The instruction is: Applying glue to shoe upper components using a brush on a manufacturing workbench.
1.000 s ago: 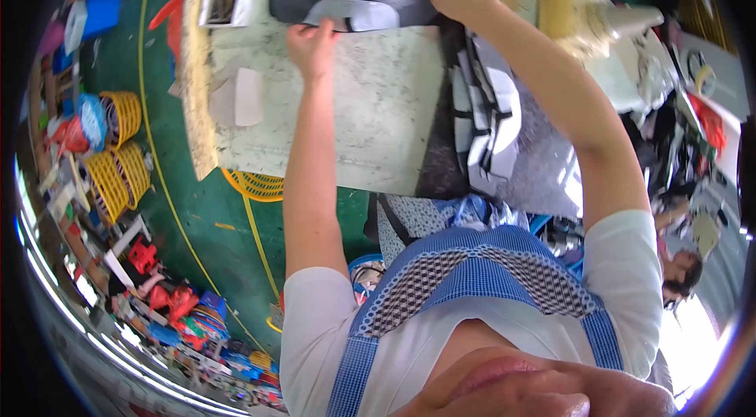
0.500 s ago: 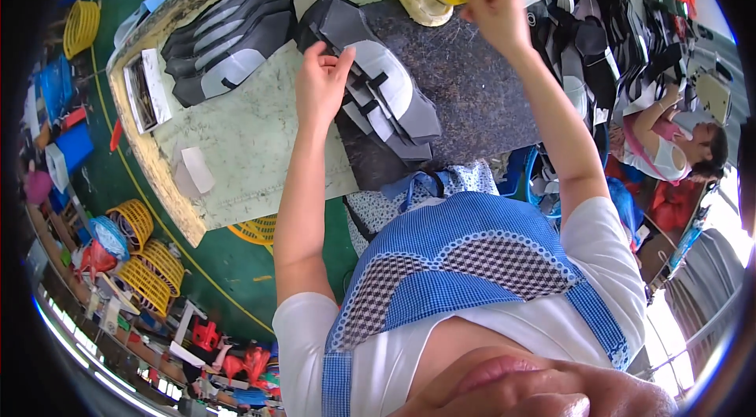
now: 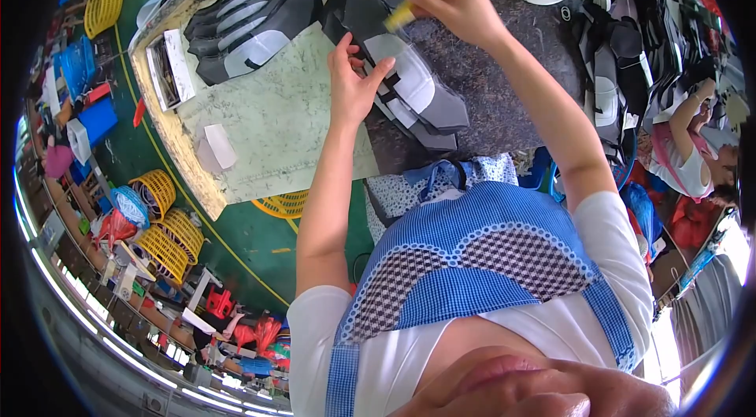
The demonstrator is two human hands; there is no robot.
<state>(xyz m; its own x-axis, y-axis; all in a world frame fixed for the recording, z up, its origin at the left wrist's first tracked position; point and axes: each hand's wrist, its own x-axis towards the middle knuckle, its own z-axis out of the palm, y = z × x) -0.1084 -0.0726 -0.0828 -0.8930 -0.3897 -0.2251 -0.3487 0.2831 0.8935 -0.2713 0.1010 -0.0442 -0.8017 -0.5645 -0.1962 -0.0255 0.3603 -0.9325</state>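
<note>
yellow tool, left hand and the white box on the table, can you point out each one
Yellow tool (image 3: 400, 18): head view, on its exposed end, a little blurred.
Left hand (image 3: 353, 92): head view, on the middle of the hand.
White box (image 3: 183, 66): head view, on its right-hand wall.

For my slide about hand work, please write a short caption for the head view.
Right hand holds a yellow tool at overlapping grey pieces, left hand at their edge.

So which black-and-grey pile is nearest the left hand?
The pile on the dark mat, beside the left hand's thumb and fingers; the fanned pile lies farther left on the pale surface, the heaped pieces far right.
</note>
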